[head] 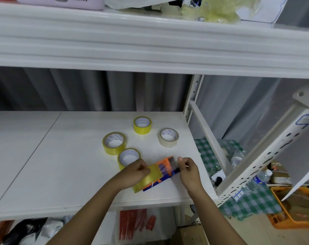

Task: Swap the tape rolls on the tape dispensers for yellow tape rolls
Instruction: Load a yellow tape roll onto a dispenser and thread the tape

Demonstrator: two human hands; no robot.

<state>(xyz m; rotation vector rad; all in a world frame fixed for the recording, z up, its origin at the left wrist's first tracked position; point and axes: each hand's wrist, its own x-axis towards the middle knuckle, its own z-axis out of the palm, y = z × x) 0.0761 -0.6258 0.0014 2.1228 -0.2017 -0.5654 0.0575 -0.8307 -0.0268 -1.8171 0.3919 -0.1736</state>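
An orange and blue tape dispenser [165,169] lies on the white shelf [61,165] near its front right. A yellow tape roll [147,179] is mounted on it, seen edge-on. My left hand [135,172] grips that roll from the left. My right hand [187,167] pinches the stretched end of the tape at the dispenser's front. Three loose yellow rolls stand on the shelf: one far back [142,125], one in the middle [114,143], one [128,157] just beyond my left hand. A beige roll [168,137] stands to the right.
A thick upper shelf [150,46] overhangs the work area. A perforated metal upright [192,99] bounds the shelf on the right. Beyond it lie a green checked cloth [252,202], a water bottle [259,179] and an orange basket [291,218]. Bags sit below the shelf.
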